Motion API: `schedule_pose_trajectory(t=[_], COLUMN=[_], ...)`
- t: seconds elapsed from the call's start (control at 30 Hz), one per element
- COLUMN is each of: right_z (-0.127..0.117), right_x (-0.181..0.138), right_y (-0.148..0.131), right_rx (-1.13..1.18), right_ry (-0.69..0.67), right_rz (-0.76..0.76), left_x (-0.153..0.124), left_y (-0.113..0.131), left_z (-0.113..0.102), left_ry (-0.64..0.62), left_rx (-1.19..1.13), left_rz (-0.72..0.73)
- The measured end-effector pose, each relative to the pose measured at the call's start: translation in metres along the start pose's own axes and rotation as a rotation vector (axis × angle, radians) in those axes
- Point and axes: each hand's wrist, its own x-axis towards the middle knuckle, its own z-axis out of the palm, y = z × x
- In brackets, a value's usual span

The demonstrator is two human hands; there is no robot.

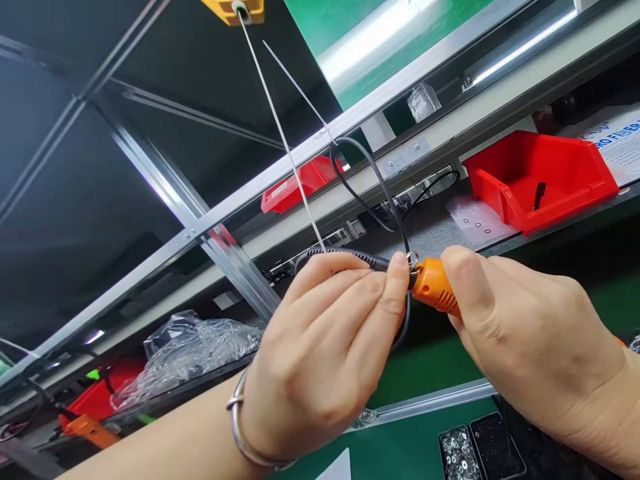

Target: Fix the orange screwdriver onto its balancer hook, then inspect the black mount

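My left hand is closed, its fingertips pinching the black ribbed cable sleeve where it meets the end of an orange electric screwdriver. My right hand is wrapped round the orange body of that tool, thumb on top. A small metal ring sits at the joint between cable and tool. The black cable loops upward behind my fingers. A white cord runs up to a yellow balancer at the top edge. A silver bracelet is on my left wrist.
A red bin stands on the shelf at right, another red bin further back. A crumpled clear plastic bag lies at left. Small trays of screws sit on the green bench. Metal frame bars cross overhead.
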Motion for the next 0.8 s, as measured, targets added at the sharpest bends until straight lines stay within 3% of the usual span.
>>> schedule_pose_trajectory(t=[0.27,0.47,0.63,0.8], right_z=[0.009,0.007,0.004,-0.001], right_x=[-0.001,0.001,0.002,0.002], right_y=[-0.007,-0.005,-0.002,0.002], right_rx=[-0.084,-0.046,-0.041,-0.067], right_ry=[0.018,0.005,-0.013,-0.003], right_rz=[0.014,-0.001,-0.022,-0.065], left_x=[0.013,0.029,0.029,0.017], left_y=[-0.019,-0.025,-0.024,-0.023], left_z=[-0.001,-0.012,-0.013,-0.008], left_ry=[-0.201,-0.360,-0.326,-0.214], left_rx=[-0.083,-0.060,0.002,-0.020], left_rz=[0.155,0.188,0.209,0.058])
